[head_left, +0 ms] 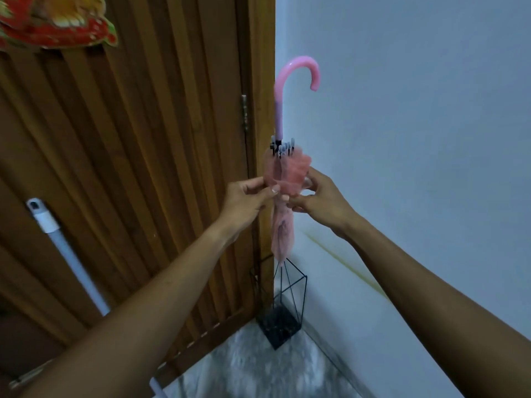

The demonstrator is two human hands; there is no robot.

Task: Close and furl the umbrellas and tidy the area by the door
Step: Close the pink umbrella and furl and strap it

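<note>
Forearms: two bare forearms, left and right, reach up from the bottom edge, closest to the viewer, and converge at the middle.
Door: a brown wooden door with vertical slats fills the left half.
Wall: a plain pale blue-white wall fills the right half and meets the door frame in a corner.
Floor: grey-and-white marbled flooring shows at the bottom centre.
Umbrella: a closed pink translucent umbrella is held upright in the corner, its pink hooked handle on top. The canopy is loosely gathered. Its lower end meets the top of the stand; whether it sits inside cannot be told.
Stand: a black wire-frame umbrella stand with a square base stands on the floor in the corner.
Pole: a white pole with a capped end leans across the door at left.
Decoration: a red-and-gold ornament hangs at the door's top left.
Left hand: the left hand pinches the canopy folds between thumb and fingertips.
Right hand: the right hand has its fingers curled around the canopy from the opposite side.
Hinge: a small metal hinge sits on the door edge.
</note>
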